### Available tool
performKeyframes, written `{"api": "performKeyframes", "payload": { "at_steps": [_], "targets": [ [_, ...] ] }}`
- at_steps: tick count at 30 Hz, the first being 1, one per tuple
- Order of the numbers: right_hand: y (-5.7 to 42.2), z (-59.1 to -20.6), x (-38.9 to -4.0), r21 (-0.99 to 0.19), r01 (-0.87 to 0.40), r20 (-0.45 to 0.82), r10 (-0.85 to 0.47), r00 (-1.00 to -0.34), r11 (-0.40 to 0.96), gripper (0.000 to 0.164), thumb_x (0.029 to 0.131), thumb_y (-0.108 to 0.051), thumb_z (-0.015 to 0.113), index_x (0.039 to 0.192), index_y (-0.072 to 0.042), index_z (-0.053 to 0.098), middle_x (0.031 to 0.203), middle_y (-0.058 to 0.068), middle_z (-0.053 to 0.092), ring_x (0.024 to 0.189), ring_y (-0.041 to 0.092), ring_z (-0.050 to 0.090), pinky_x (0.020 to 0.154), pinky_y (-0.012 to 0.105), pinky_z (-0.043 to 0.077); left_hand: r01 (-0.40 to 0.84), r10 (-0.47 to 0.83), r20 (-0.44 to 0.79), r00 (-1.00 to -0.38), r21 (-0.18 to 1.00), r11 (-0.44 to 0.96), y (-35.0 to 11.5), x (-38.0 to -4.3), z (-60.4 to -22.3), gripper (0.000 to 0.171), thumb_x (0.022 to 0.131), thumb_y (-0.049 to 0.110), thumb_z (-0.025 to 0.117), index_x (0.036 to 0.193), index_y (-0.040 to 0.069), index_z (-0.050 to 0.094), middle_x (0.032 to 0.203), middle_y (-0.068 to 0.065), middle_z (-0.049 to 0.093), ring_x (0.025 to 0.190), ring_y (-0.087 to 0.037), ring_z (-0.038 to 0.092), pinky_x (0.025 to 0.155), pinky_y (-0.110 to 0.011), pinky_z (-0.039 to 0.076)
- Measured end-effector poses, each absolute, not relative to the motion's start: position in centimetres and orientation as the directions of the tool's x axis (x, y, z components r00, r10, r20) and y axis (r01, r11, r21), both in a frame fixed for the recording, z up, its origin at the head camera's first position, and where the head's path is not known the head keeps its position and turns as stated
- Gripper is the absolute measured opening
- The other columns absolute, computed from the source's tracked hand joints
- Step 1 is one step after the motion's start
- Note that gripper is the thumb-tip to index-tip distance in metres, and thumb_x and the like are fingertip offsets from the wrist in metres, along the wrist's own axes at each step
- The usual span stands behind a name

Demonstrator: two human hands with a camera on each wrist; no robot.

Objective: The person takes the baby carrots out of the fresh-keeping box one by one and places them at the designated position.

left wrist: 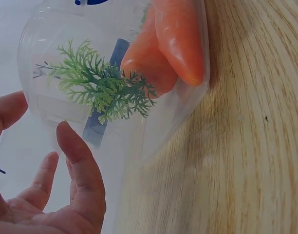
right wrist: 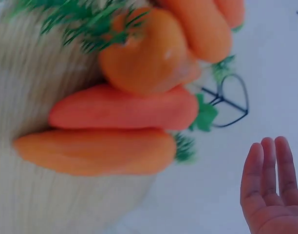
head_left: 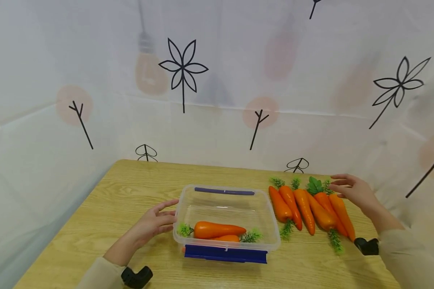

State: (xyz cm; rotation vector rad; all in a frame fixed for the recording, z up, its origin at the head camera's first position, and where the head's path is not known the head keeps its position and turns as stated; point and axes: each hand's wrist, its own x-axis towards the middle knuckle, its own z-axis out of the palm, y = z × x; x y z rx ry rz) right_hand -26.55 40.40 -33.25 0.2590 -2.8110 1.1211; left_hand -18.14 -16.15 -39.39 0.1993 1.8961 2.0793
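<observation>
A clear plastic box (head_left: 273, 218) with blue clips stands on the table, holding an orange toy carrot (head_left: 215, 230) and a second carrot (head_left: 226, 238), both with feathery green tops. My left hand (head_left: 148, 225) is at the box's left side, its fingers spread and fingertips right at the wall. In the left wrist view its thumb and fingers reach toward the clear wall. To the right of the box, several toy carrots (head_left: 304, 206) lie side by side. Over their far right end hovers my right hand (head_left: 356, 194), fingers extended, nearest the rightmost carrot (head_left: 341, 212) and holding nothing.
The wooden table (head_left: 130, 184) ends at a white patterned cloth (head_left: 217, 132) hanging behind it and along both sides. A blue clip flap (head_left: 226, 253) hangs out from the box's near side. Black wrist mounts (head_left: 137, 277) sit below each forearm.
</observation>
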Motion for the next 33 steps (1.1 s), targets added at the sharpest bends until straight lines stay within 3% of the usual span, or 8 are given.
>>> {"api": "performKeyframes", "payload": {
  "at_steps": [7, 14, 23, 33],
  "targets": [
    [37.3, -31.4, -26.4, -0.656, -0.261, 0.186, -0.184, -0.965, 0.708, 0.054, 0.093, -0.03, 0.058, 0.132, 0.004, 0.043, 0.12, 0.028, 0.051, 0.078, 0.004, 0.059, 0.066, 0.027, 0.051, -0.14, 0.323, -0.112, -0.94, 0.988, -0.065, -16.1, -18.1, -39.4, 0.067, 0.089, 0.011, 0.062, 0.145, 0.003, 0.027, 0.127, -0.023, 0.05, 0.103, -0.027, 0.058, 0.081, -0.032, 0.05],
    [34.5, -30.0, -26.4, -0.662, -0.276, 0.142, -0.245, -0.959, 0.696, 0.054, 0.092, -0.035, 0.058, 0.133, -0.002, 0.044, 0.121, 0.023, 0.052, 0.095, 0.022, 0.059, 0.072, 0.03, 0.05, -0.147, 0.317, -0.119, -0.941, 0.987, -0.066, -16.2, -18.2, -39.5, 0.068, 0.089, 0.011, 0.063, 0.146, 0.004, 0.027, 0.127, -0.022, 0.05, 0.102, -0.026, 0.058, 0.081, -0.031, 0.05],
    [30.6, -29.2, -26.3, -0.691, -0.369, 0.17, -0.357, -0.919, 0.622, 0.043, 0.091, -0.023, 0.062, 0.127, -0.001, 0.051, 0.115, 0.022, 0.056, 0.096, 0.027, 0.058, 0.073, 0.03, 0.051, -0.145, 0.319, -0.116, -0.941, 0.987, -0.067, -16.1, -18.0, -39.5, 0.067, 0.089, 0.011, 0.063, 0.145, 0.003, 0.027, 0.127, -0.022, 0.05, 0.103, -0.026, 0.058, 0.081, -0.031, 0.05],
    [27.0, -28.7, -26.7, -0.678, -0.419, 0.182, -0.414, -0.892, 0.604, 0.041, 0.088, -0.025, 0.067, 0.121, -0.004, 0.057, 0.11, 0.014, 0.061, 0.098, 0.029, 0.058, 0.081, 0.043, 0.05, -0.141, 0.312, -0.114, -0.943, 0.988, -0.065, -16.0, -18.0, -39.3, 0.067, 0.089, 0.011, 0.063, 0.145, 0.003, 0.028, 0.128, -0.023, 0.05, 0.104, -0.026, 0.058, 0.081, -0.031, 0.05]
  ]
}}
